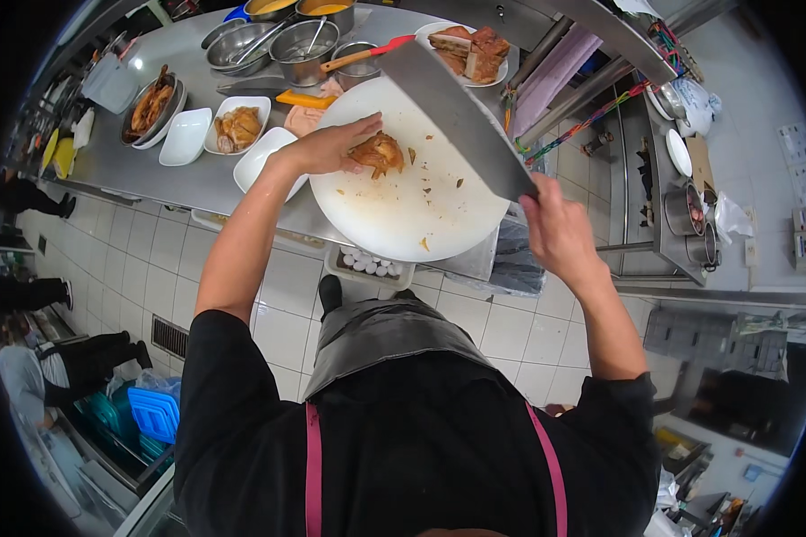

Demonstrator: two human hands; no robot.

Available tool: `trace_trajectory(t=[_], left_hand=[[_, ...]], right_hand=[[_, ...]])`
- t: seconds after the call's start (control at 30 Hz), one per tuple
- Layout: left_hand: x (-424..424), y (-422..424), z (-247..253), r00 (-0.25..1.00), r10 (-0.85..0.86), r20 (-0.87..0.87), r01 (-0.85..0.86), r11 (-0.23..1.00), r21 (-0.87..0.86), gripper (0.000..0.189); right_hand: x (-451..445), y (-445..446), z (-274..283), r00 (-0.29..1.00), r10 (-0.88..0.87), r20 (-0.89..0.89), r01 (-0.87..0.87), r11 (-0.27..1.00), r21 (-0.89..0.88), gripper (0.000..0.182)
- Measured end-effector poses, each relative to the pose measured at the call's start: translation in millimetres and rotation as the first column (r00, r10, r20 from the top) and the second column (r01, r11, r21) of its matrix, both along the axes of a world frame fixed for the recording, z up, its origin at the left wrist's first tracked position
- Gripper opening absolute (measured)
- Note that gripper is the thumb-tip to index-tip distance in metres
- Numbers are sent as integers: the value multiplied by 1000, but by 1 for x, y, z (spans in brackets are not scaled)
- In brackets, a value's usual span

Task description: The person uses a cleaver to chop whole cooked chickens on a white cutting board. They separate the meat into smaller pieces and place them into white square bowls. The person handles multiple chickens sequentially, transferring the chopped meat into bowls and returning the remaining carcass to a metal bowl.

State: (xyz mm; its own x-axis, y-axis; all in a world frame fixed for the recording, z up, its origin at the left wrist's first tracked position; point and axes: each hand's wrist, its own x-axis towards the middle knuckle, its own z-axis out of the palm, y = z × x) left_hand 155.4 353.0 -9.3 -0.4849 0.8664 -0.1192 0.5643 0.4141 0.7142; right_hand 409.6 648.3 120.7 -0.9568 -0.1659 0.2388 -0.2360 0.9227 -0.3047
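A piece of browned cooked poultry [378, 154] lies on a round white cutting board [376, 221]. My left hand [332, 145] is beside it with fingers extended; the thumb is at the meat's near-left edge, and I cannot tell whether it presses on it. By its handle, my right hand [559, 228] grips a broad cleaver [460, 121]. The blade is raised over the board's right side and points away to the upper left. Small brown scraps are scattered on the board. Close to my left wrist stands a white square bowl [258, 158], partly covered by the arm.
Another white bowl [236, 127] holds cooked poultry pieces. Metal pots [304, 57] and an orange-handled knife [305, 99] lie behind. A plate of roast meat [485, 57] stands at the back right, near a metal shelf post [557, 111]. Eggs [371, 262] sit in a crate below.
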Motion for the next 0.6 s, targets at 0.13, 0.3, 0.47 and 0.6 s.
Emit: trace_trajectory(t=[0.13, 0.3, 0.47, 0.6], left_hand=[[-3, 13, 5, 999, 12, -37, -16, 992, -124, 97], [2, 6, 2, 999, 29, 18, -29, 1000, -6, 92], [17, 22, 31, 994, -71, -79, 62, 991, -117, 92], [17, 28, 16, 942, -223, -251, 191, 971, -146, 69]], right_hand=[[-18, 15, -33, 938, -26, 345, -44, 980, 194, 22], [-22, 14, 19, 948, 0, 319, -65, 979, 194, 23], [-12, 24, 49, 980, -79, 182, 70, 996, 56, 29], [-39, 14, 4, 980, -194, 38, 188, 975, 121, 40]])
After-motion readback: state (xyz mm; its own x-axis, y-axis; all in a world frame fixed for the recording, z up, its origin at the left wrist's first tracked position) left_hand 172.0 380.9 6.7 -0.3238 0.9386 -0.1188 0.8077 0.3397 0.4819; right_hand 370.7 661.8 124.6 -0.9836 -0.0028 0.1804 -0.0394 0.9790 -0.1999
